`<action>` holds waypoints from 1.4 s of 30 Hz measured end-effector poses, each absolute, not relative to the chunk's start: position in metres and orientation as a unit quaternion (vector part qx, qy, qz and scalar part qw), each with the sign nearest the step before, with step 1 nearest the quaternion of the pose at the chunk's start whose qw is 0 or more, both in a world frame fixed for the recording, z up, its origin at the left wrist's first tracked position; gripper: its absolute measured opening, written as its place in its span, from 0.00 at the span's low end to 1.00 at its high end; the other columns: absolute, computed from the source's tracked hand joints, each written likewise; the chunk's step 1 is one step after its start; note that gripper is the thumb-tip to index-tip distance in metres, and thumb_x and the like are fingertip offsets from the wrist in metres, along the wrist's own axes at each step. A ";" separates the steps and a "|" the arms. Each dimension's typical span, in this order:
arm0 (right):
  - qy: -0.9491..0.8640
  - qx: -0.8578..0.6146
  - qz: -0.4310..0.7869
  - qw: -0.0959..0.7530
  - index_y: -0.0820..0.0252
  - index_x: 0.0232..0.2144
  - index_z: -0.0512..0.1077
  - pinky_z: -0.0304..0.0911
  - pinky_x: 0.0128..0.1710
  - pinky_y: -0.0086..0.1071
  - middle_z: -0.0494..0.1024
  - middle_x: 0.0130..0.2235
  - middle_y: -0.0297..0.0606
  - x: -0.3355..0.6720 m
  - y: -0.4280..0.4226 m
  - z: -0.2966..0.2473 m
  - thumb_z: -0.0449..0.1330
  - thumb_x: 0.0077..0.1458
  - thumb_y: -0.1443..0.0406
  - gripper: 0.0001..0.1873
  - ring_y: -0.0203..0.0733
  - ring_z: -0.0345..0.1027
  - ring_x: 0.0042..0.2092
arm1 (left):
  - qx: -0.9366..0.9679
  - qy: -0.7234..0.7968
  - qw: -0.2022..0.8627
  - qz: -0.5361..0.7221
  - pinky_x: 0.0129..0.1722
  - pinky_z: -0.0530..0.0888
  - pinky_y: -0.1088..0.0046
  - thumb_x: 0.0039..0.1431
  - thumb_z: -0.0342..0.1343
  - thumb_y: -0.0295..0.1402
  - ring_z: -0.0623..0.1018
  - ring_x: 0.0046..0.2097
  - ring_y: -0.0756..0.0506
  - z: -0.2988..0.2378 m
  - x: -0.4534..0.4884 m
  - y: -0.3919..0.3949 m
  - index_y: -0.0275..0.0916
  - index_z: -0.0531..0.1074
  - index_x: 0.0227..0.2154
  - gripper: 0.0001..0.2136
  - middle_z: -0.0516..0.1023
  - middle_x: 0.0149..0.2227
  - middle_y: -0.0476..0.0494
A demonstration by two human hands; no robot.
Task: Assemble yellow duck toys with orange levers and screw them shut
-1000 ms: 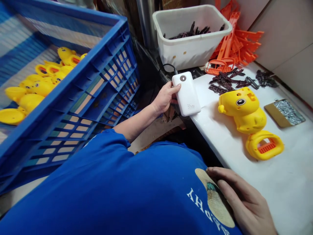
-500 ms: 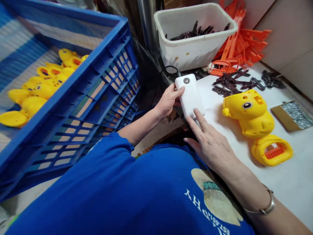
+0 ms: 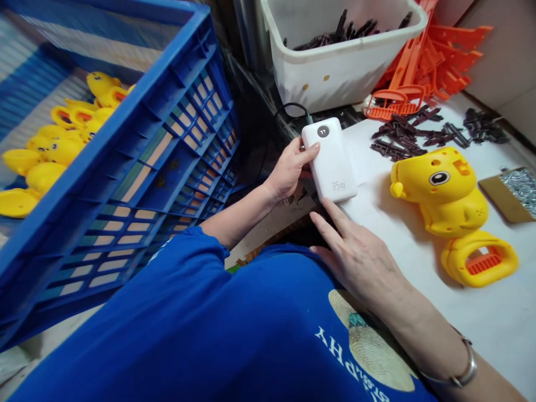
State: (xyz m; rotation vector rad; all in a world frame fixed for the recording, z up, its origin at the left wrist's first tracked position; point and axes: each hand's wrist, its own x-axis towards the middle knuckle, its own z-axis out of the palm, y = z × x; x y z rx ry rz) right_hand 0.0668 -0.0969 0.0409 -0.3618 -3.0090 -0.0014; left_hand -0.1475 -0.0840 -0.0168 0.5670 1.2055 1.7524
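My left hand [image 3: 292, 169] grips a white power bank [image 3: 332, 162] by its left side, thumb on top and the other fingers underneath. A round dark display with lit digits shows near its upper end, and a black cable [image 3: 292, 105] is plugged in there. Extended fingers of my right hand [image 3: 355, 251] lie by the lower edge of the power bank, one fingertip at its corner. Nothing is held in that hand. To its right, a yellow plastic toy shell [image 3: 450, 192] with a big eye and an orange-grilled handle lies on the white table surface [image 3: 502, 329].
On the left stands a blue crate [image 3: 167, 106] holding yellow toys [image 3: 56, 148]. A white bin [image 3: 330, 72] contains dark plastic parts. Orange parts [image 3: 439, 67] and loose dark parts [image 3: 402, 137] lie beside it. A cardboard box of metal pieces [image 3: 517, 192] is at the right.
My right fingers have slid back off the power bank's face to its lower edge, uncovering its printed marking. My left hand keeps its hold. The view has shifted slightly.
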 end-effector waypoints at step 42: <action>-0.965 -0.106 0.048 0.235 0.67 0.45 0.78 0.79 0.37 0.41 0.83 0.47 0.49 0.085 -0.086 0.025 0.54 0.68 0.68 0.13 0.49 0.82 0.40 | 0.196 0.492 0.463 0.711 0.27 0.73 0.75 0.54 0.67 0.38 0.77 0.30 0.48 -0.007 -0.146 -0.086 0.38 0.68 0.41 0.18 0.78 0.33 0.48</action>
